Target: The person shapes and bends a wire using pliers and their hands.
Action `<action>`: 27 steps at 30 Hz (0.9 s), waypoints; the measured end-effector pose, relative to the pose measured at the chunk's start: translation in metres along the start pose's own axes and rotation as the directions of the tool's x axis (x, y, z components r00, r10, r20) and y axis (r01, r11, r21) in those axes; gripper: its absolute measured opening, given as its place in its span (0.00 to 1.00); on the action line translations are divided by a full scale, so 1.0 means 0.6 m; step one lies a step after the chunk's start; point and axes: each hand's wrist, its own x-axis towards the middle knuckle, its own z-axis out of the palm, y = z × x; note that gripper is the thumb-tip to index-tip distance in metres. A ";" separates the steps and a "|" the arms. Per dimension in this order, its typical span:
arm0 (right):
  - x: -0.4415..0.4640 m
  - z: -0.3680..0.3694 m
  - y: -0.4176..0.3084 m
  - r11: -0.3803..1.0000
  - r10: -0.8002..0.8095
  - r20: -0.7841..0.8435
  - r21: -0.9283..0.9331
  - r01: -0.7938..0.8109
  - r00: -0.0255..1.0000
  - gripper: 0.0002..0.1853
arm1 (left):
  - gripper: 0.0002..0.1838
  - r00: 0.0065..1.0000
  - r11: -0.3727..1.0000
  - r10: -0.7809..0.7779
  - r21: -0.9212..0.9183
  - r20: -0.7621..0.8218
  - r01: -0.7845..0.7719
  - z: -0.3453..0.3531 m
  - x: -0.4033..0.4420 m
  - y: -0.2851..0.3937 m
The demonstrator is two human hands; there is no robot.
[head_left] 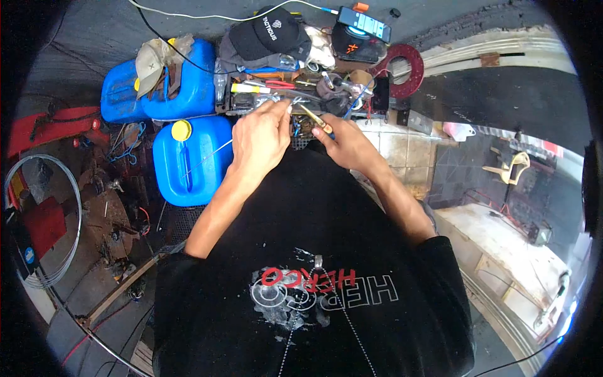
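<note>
My left hand [262, 135] is closed, its fingertips pinched together over the cluttered bench. A thin metal rod [210, 155] runs from this hand down to the left, across the front blue jerrycan [164, 166]. A small shiny piece shows at the fingertips, too small to name. My right hand [345, 143] is wrapped around a pointed brass-coloured tool [312, 117] with an orange and dark handle; its exact kind is unclear. The tool's tip points up and left, close to the left fingertips. Whether it touches the shiny piece I cannot tell.
Hand tools and a yellow-labelled tube [250, 88] crowd the bench. Behind them are a black cap [267, 34], a lit phone [364, 24] and a maroon ring [411, 70]. More blue jerrycans [198, 81] stand left. A wire coil [78, 217] hangs far left.
</note>
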 end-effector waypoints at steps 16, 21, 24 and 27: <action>0.009 -0.015 -0.008 0.999 -0.031 -0.015 0.014 0.032 0.999 0.17 | 0.12 1.000 0.999 -0.006 -0.043 0.009 0.006 0.006 0.007 0.009; 0.018 -0.010 0.003 0.997 -0.074 -0.032 -0.011 0.074 0.997 0.17 | 0.12 0.999 1.000 -0.018 -0.023 0.035 0.019 0.008 0.010 0.010; 0.025 0.006 0.028 0.955 -0.289 -0.193 -0.129 0.267 0.938 0.18 | 0.12 0.999 0.999 -0.029 -0.018 0.025 0.030 0.014 0.010 0.006; 0.032 0.015 0.029 0.984 -0.050 -0.023 0.170 0.053 0.999 0.18 | 0.13 0.998 0.999 -0.033 -0.008 0.048 0.033 0.009 0.013 0.013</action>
